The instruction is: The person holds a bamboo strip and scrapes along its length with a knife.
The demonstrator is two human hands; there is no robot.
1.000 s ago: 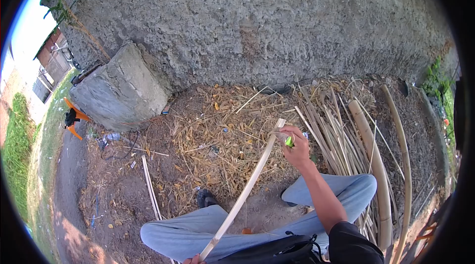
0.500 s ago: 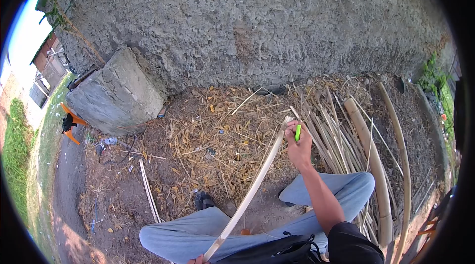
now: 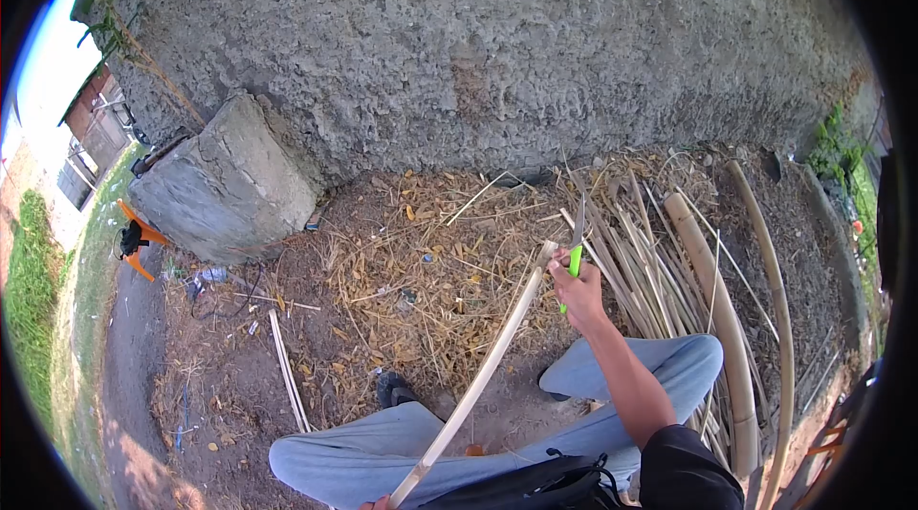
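A long pale bamboo strip slants across my lap, from the lower edge up to the middle right. My left hand, mostly cut off by the bottom edge, is closed around its lower end. My right hand is wrapped round the green handle of a knife, whose blade points up toward the wall. The fingertips of that hand are at the strip's upper end; whether they pinch it I cannot tell.
Split bamboo strips lie in a pile at right, beside thick bamboo poles. Two thin strips lie at left. A rough wall rises ahead, with a concrete block and an orange-handled object to its left.
My right hand has turned and shifted slightly down, so the knife's blade now shows pointing upward. The bamboo strip and my left hand stay nearly in place.
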